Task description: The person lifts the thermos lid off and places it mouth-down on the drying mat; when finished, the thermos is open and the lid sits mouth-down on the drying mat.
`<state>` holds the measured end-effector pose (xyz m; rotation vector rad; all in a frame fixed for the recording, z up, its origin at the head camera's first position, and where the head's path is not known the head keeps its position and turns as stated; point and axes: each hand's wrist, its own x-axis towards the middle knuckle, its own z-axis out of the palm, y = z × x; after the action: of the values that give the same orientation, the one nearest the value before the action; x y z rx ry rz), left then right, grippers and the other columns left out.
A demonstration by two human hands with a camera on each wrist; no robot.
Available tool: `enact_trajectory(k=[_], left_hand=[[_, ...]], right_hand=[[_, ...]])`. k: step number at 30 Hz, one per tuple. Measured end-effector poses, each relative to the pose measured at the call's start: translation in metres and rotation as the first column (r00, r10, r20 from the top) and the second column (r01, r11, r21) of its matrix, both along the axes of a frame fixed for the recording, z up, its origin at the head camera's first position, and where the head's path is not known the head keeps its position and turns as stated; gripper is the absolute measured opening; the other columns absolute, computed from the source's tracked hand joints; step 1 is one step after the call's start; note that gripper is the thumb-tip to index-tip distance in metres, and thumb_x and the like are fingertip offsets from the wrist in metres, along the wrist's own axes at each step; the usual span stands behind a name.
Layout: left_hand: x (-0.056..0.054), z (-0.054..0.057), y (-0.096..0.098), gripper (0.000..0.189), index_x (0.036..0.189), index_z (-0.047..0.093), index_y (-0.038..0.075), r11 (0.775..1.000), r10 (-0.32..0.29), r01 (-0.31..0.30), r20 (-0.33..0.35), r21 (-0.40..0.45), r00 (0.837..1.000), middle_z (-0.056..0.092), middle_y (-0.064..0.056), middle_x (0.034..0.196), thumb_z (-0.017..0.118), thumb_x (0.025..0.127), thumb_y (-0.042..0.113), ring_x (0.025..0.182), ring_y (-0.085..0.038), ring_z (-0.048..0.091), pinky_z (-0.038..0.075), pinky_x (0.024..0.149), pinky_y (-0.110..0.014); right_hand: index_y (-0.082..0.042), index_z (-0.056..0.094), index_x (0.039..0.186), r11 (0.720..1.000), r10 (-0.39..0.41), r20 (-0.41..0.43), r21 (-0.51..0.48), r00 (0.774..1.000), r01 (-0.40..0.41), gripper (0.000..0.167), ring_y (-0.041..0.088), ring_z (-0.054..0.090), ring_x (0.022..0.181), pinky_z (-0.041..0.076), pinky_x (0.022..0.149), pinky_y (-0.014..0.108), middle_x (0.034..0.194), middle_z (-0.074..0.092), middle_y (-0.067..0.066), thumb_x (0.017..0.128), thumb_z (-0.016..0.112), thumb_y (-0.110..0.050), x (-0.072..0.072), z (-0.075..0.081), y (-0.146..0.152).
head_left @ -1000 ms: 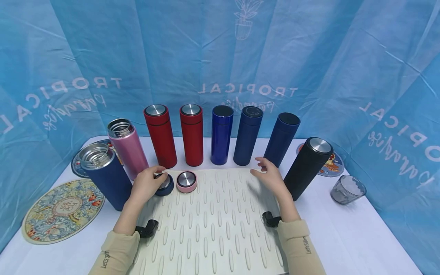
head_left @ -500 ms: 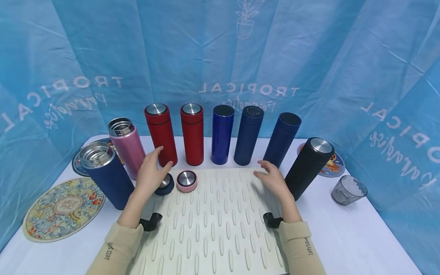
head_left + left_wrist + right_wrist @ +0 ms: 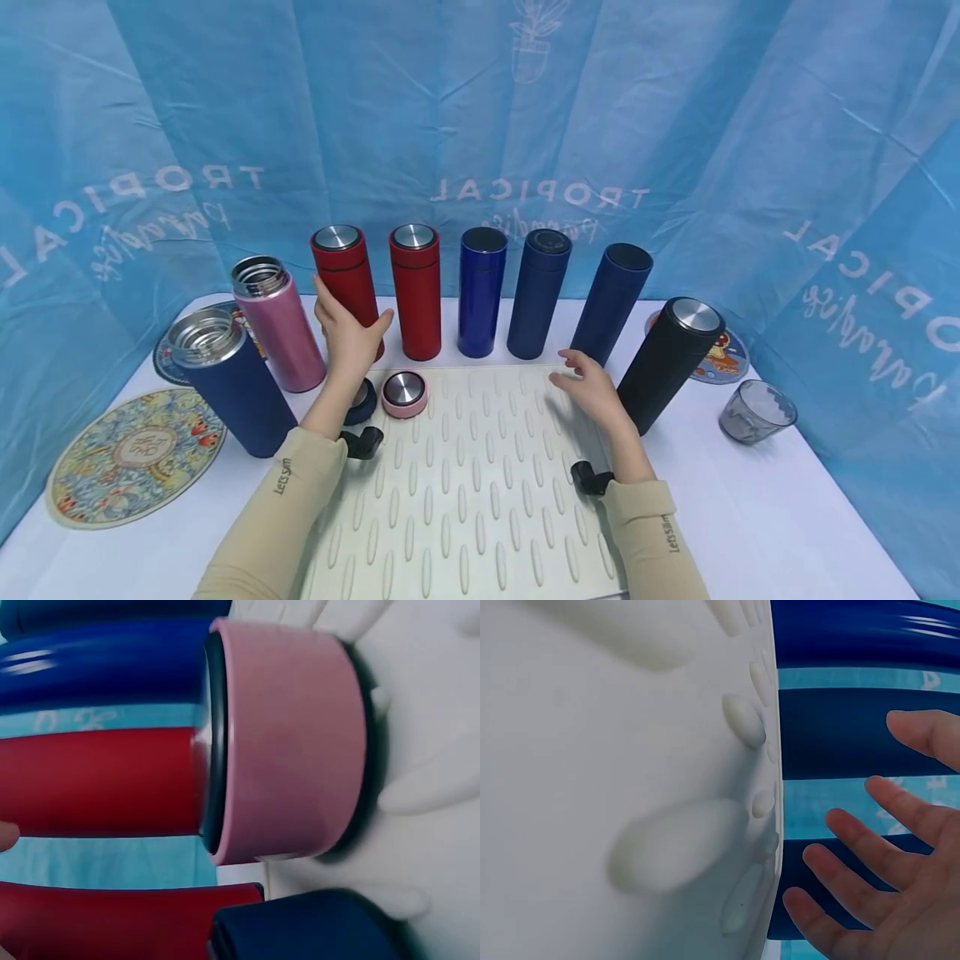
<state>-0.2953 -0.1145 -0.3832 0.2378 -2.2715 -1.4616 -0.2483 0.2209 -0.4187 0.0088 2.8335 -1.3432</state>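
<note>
My left hand [image 3: 348, 337] reaches to the left red thermos [image 3: 362, 290], its fingers and thumb spread on either side of the body. That thermos stands upright with a steel-topped lid. Below this hand, a navy lid [image 3: 362, 402], partly hidden by the wrist, and a pink lid [image 3: 404, 394] lie on the cream ridged mat [image 3: 480, 500]. In the left wrist view the pink lid [image 3: 296, 742] fills the middle, and a fingertip shows at the left edge. My right hand [image 3: 592, 393] hovers over the mat's far right corner with parted fingers, holding nothing, near a navy thermos [image 3: 611, 300].
At left stand a lidless pink thermos [image 3: 279, 333] and a lidless navy thermos [image 3: 236, 396]. Another red thermos [image 3: 417, 300], a shiny blue one [image 3: 481, 292] and a navy one [image 3: 538, 296] line the back. A black thermos [image 3: 667, 367] and a glass [image 3: 757, 412] stand right.
My left hand has left the navy lid and moved forward to the left red thermos, its fingers spreading. My right hand has stayed nearly in place.
</note>
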Motion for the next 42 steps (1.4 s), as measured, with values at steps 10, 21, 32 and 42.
enact_trajectory(k=[10,21,32,42], left_hand=[[-0.02,-0.002,-0.008,0.101,0.147,-0.007,0.027,0.992,0.098,-0.1,0.03,0.08,0.995,0.023,-0.014,0.145,0.069,0.08,0.027,0.132,-0.029,0.029,0.031,0.103,-0.052],[-0.024,-0.007,-0.014,0.09,0.146,0.006,0.02,0.989,0.145,-0.145,0.001,0.029,0.989,0.034,-0.016,0.139,0.068,0.082,0.028,0.126,-0.03,0.039,0.034,0.102,-0.05],[-0.013,0.005,-0.01,0.088,0.145,0.01,0.015,0.995,0.102,-0.102,-0.102,0.007,0.99,0.035,-0.016,0.138,0.07,0.082,0.025,0.127,-0.03,0.038,0.033,0.103,-0.049],[0.027,0.031,-0.005,0.088,0.144,0.013,0.018,0.999,-0.008,0.015,-0.219,0.031,0.976,0.04,-0.01,0.134,0.072,0.079,0.027,0.123,-0.023,0.042,0.037,0.1,-0.048]], right_hand=[[-0.006,0.045,0.133,1.0,-0.003,0.013,0.008,1.0,0.002,0.05,0.038,0.042,0.122,0.038,0.098,0.05,0.13,0.048,0.021,0.088,0.06,-0.023,-0.001,0.002,-0.006],[-0.006,0.046,0.133,1.0,0.002,0.027,-0.003,1.0,-0.002,0.05,0.037,0.042,0.122,0.038,0.097,0.05,0.129,0.048,0.021,0.088,0.06,-0.022,-0.002,0.001,-0.008],[-0.007,0.046,0.133,1.0,-0.003,0.031,-0.007,1.0,0.004,0.05,0.037,0.043,0.122,0.038,0.098,0.049,0.13,0.049,0.021,0.087,0.061,-0.023,-0.001,0.0,-0.006],[-0.006,0.045,0.133,1.0,-0.001,0.034,-0.01,0.999,0.001,0.051,0.038,0.042,0.122,0.037,0.098,0.051,0.13,0.048,0.021,0.088,0.061,-0.022,0.0,0.003,-0.005]])
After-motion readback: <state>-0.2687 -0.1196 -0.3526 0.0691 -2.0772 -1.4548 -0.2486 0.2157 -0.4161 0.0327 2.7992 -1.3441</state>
